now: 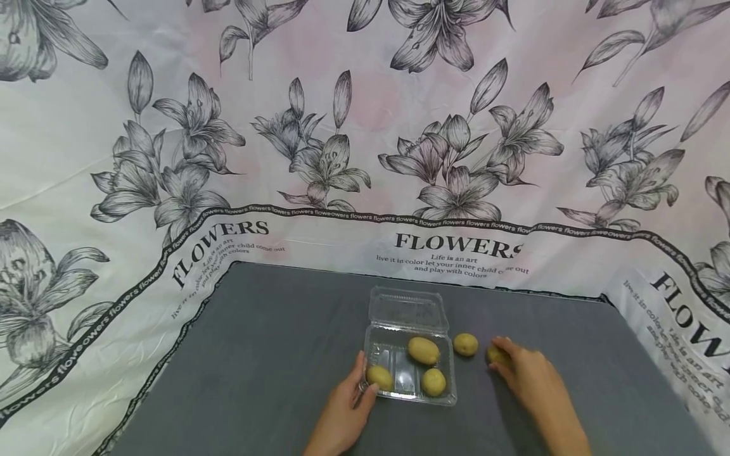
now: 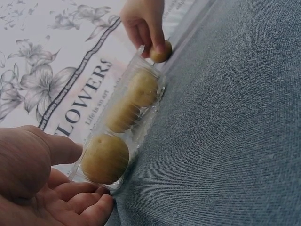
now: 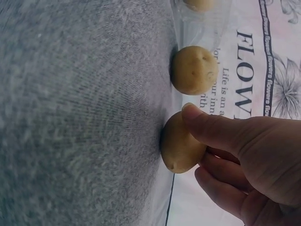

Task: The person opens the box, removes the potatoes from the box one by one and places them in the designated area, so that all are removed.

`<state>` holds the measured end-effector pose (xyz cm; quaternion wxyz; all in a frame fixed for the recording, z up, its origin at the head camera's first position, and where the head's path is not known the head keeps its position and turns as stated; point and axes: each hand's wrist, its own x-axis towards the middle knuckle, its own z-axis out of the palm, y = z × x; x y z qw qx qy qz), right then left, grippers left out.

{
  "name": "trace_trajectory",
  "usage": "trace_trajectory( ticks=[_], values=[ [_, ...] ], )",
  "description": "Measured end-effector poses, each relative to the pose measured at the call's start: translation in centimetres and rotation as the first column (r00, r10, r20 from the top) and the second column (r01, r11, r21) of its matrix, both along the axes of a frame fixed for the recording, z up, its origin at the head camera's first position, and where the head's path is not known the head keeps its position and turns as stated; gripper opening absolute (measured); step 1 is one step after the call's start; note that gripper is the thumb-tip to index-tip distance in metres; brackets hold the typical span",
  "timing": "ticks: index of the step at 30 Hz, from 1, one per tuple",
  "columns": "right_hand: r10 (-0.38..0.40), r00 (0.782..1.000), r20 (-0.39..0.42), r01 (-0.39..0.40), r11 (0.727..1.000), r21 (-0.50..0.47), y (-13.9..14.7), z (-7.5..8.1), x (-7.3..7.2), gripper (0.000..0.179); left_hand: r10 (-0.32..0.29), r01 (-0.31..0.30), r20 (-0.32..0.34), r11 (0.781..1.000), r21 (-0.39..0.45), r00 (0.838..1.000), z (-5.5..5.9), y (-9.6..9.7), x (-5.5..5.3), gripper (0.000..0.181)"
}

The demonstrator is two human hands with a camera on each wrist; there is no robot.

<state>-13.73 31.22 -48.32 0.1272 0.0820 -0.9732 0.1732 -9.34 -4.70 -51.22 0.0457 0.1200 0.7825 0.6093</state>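
Note:
A clear plastic clamshell box lies with its lid raised toward the back. Inside are a longish potato, a potato at the front right and another at the front left. My left hand grips the box at its left front corner, thumb over the rim and fingers along the outer side. To the right of the box, my right hand pinches a potato between thumb and fingers, low at the table surface. One more potato sits on the table between the box and that hand.
The box stands on a dark grey table. A white cloth printed with flowers and lettering hangs behind the table and along its sides.

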Motion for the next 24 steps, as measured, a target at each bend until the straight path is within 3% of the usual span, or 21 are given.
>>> trace_trajectory(
  ticks=[9,19,24],
  values=[
    [0.011,1.0,-0.022,-0.011,1.0,0.004,-0.9,1.1,0.5,0.041,0.007,-0.007,0.023,1.0,-0.003,1.0,0.0,0.0,0.1,0.072],
    [0.113,0.993,0.022,-0.112,0.992,-0.052,-4.5,5.6,1.9,0.042,-0.005,0.005,0.0,1.0,0.013,1.0,0.1,-0.3,0.2,0.071],
    [0.173,0.985,-0.002,-0.173,0.982,-0.081,-6.3,6.7,2.6,0.045,-0.014,0.013,0.003,1.0,0.006,1.0,-0.1,-0.2,0.1,0.072]
  ],
)
